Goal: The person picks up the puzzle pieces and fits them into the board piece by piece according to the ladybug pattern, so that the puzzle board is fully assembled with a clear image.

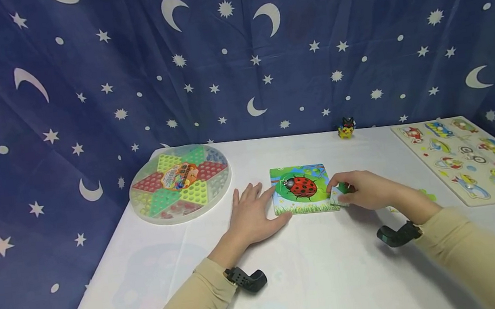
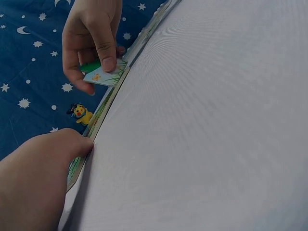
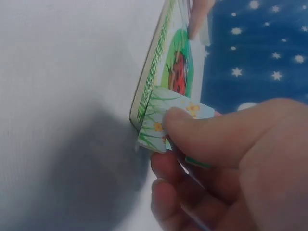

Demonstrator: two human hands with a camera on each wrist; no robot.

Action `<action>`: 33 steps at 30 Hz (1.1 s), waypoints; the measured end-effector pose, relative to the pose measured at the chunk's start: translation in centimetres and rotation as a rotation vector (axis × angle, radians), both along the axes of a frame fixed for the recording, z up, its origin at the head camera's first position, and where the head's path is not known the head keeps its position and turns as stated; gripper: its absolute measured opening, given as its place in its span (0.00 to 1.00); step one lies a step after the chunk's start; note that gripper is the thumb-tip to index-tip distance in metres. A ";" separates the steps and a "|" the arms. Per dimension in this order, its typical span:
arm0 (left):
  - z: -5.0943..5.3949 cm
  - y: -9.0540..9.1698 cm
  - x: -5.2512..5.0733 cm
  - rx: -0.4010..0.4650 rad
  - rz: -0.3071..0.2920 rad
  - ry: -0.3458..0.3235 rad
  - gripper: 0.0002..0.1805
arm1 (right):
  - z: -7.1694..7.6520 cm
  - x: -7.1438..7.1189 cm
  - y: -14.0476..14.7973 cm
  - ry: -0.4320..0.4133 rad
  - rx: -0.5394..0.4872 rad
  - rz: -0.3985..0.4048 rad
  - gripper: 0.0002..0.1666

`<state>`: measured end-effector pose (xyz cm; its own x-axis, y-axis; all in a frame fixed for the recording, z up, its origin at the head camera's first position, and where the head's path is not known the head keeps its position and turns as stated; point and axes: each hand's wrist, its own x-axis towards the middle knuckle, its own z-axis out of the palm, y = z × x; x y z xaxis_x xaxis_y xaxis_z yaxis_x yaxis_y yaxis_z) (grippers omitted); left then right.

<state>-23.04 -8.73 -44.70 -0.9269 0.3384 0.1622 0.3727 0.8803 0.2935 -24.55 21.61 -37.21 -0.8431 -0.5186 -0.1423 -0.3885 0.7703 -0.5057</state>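
Observation:
A square ladybug picture puzzle (image 1: pixel 302 204) lies on the white table between the two hands. At its left side is the left hand (image 1: pixel 252 222), fingers fairly straight, the index finger and thumb touching the border; in the left wrist view this thumb lies on the grassy edge. The right hand (image 1: pixel 365 189) pinches a loose puzzle piece (image 3: pixel 156 115) between thumb and fingers at the puzzle's right edge. Grass and small orange flowers are printed on that piece, and in the left wrist view it is tilted. Part of the puzzle's right side is hidden behind the piece and fingers.
Another green-edged piece (image 1: pixel 427 195) lies partly hidden behind the right forearm. A round Chinese checkers board (image 1: pixel 162 217) sits at the left, a wooden vehicle puzzle board (image 1: pixel 452 160) at the right. Near the star-patterned curtain (image 1: pixel 219 75) stands a small yellow figure (image 1: pixel 345 131).

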 end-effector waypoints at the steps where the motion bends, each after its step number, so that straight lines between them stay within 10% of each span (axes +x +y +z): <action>1: 0.0 0.0 0.0 -0.004 -0.002 -0.003 0.46 | -0.2 0.0 -0.2 0.013 0.006 -0.002 0.16; 33: -0.1 0.1 -0.1 -0.004 0.004 -0.009 0.45 | -0.7 -1.0 -2.7 0.176 0.091 0.015 0.20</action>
